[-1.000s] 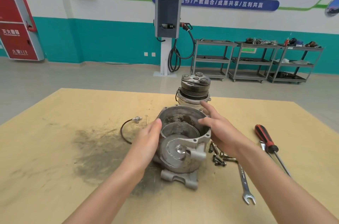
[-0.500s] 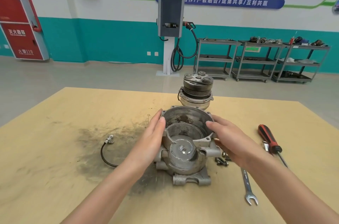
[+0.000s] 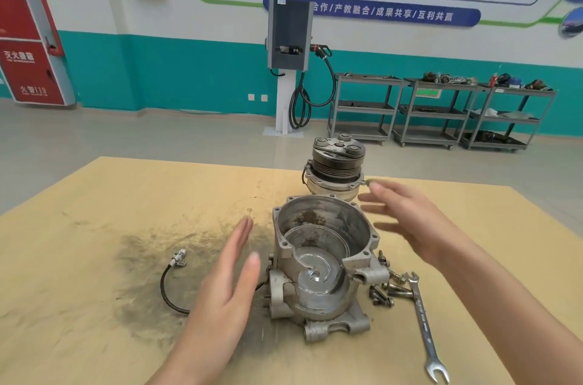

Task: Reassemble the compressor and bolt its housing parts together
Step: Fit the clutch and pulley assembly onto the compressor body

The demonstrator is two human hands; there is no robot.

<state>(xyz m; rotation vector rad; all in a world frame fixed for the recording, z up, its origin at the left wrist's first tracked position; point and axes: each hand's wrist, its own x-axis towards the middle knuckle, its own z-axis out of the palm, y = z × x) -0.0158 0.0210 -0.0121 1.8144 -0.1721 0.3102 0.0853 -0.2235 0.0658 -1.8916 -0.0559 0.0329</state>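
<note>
Compressor housing [image 3: 321, 261], one open cast-metal shell with a spiral scroll visible inside, stands near the middle of the yellow table [image 3: 94, 226], on the right edge of a dark grimy smear [image 3: 151, 277]. Farthest left, one black cable [image 3: 167, 290] with a pale connector lies curled on the smear. Left hand [image 3: 227, 286] hovers just beside the housing, fingers straight and together, touching nothing. Behind the housing stands one clutch pulley assembly [image 3: 337, 163], upright, with three round studs on its top face. Right hand [image 3: 407, 220] hovers to the right of the housing rim, fingers spread wide and blurred, holding nothing. Below it, a small heap of loose bolts [image 3: 386, 290] lies against the housing's right foot; their exact number cannot be told. One open-ended spanner [image 3: 424, 327] lies just right of the bolts, its upper jaw among them. Three grey shelf trolleys [image 3: 441, 113] line the far wall.
</note>
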